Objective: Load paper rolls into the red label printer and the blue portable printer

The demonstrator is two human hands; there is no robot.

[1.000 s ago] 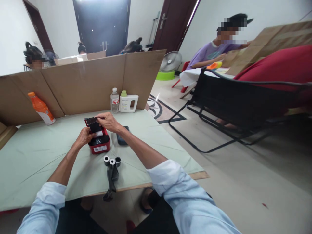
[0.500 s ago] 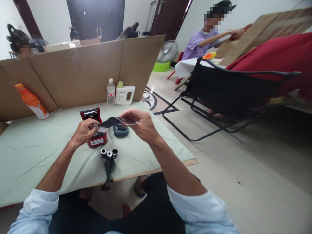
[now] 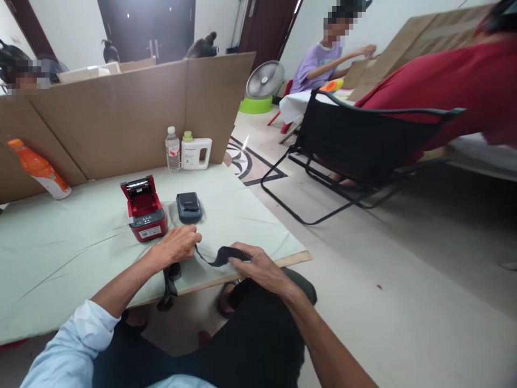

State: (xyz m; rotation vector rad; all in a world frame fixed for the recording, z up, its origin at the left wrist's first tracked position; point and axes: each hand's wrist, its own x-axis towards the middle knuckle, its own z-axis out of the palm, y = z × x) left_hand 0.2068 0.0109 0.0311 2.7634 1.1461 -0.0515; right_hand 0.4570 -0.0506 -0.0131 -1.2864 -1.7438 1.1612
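Thin black ribbon (image 3: 221,256) sags between left hand (image 3: 180,245) and right hand (image 3: 260,267), each pinching an end, over the desk's (image 3: 238,210) near edge; looks light, limp, easily creased, probably slick, best gripped at both ends.

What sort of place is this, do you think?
Probably a makeshift indoor workroom: a cardboard screen stands along the far side of the cloth-covered table, and a person in purple sits by more cardboard.
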